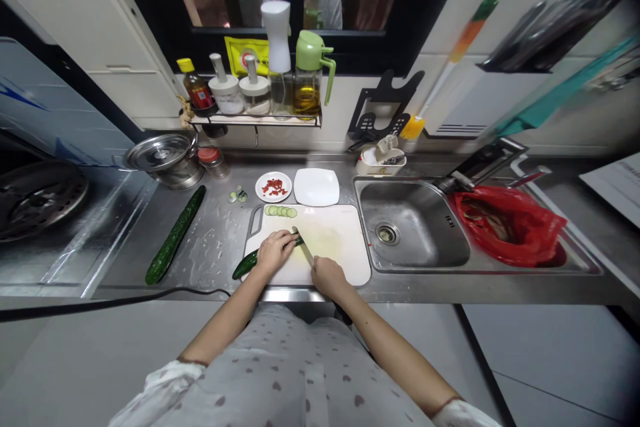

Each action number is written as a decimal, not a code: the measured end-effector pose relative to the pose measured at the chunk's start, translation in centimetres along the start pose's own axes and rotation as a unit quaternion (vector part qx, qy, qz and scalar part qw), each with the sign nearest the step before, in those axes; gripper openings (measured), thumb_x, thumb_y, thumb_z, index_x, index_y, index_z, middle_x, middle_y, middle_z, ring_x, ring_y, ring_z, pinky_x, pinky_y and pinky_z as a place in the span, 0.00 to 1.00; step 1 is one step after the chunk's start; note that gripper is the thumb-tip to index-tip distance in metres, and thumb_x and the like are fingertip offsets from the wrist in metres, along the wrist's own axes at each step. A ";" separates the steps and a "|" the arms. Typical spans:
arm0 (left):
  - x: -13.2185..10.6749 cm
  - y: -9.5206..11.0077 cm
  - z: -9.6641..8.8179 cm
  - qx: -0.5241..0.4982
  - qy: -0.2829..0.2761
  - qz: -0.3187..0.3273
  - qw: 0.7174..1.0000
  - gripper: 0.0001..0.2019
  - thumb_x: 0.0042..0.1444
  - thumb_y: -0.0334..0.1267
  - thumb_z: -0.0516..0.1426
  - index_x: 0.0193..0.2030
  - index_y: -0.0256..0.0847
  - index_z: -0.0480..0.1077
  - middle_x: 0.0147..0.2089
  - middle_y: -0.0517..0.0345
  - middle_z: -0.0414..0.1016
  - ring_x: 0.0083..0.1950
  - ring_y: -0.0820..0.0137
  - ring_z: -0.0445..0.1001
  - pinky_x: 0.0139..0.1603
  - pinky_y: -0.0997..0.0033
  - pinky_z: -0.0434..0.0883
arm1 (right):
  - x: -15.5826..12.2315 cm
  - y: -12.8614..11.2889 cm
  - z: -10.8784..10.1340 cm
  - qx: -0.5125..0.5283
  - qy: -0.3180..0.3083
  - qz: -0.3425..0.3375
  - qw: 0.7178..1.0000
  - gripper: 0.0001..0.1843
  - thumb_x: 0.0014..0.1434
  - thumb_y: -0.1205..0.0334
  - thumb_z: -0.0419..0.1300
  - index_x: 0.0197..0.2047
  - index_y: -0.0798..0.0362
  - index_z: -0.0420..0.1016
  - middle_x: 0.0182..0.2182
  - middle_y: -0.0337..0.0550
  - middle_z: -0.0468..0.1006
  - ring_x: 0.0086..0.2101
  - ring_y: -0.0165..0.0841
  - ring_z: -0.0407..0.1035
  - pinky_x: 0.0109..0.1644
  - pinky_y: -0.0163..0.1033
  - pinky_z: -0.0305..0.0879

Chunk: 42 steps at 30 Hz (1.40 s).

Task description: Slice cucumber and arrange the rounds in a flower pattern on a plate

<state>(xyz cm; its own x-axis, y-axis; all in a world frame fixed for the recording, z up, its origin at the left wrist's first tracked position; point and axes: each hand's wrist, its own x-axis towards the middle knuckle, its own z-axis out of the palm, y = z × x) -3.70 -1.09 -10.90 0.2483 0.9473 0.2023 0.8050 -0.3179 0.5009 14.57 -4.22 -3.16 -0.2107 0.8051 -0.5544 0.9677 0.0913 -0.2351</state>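
Knife (306, 252) at the tip of a cut cucumber (245, 266)

The left hand (275, 251) curls over the cut cucumber, holding it down on the white cutting board (350, 253); its rear end reaches the board's left edge. The right hand (327, 276) is wrapped around the knife's handle, the blade slanting beside the left fingertips. Pale green slices (281, 211) overlap in a row near the board's top edge. Beyond stand a round plate (260, 187) with chopped red pieces (274, 187) and a squarish white plate (317, 187). A whole cucumber (176, 235) lies on the table (215, 250), left of the board.

Metal knife (305, 251), smooth cutting board (347, 250), perhaps plastic, rough-skinned whole cucumber (176, 237), shiny metal sink (425, 237), crinkled plastic bag (537, 233)
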 end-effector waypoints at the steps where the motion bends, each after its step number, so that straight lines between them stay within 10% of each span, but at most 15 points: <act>1: 0.0 0.0 0.0 0.000 0.000 0.000 1.000 0.12 0.63 0.40 0.54 0.49 0.49 0.77 0.47 0.57 0.76 0.48 0.69 0.72 0.49 0.70 0.70 | 0.0 0.0 0.0 -0.001 0.000 0.000 1.000 0.18 0.62 0.70 0.47 0.50 0.59 0.73 0.44 0.58 0.79 0.46 0.42 0.73 0.44 0.39 0.64; 42: 0.1 0.2 0.1 -0.013 0.003 -0.020 1.000 0.12 0.62 0.40 0.55 0.49 0.50 0.76 0.48 0.58 0.76 0.49 0.69 0.73 0.50 0.69 0.70 | 1.4 -0.1 2.3 0.012 0.031 0.015 0.999 0.16 0.63 0.70 0.47 0.48 0.60 0.73 0.42 0.58 0.79 0.45 0.41 0.75 0.44 0.40 0.65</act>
<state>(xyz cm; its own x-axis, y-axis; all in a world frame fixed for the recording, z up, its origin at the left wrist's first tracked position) -3.49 -1.09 -10.89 0.2126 0.9593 0.1859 0.8001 -0.2801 0.5304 13.81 -4.40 -5.75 -0.1726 0.8424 -0.5104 0.9695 0.0537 -0.2392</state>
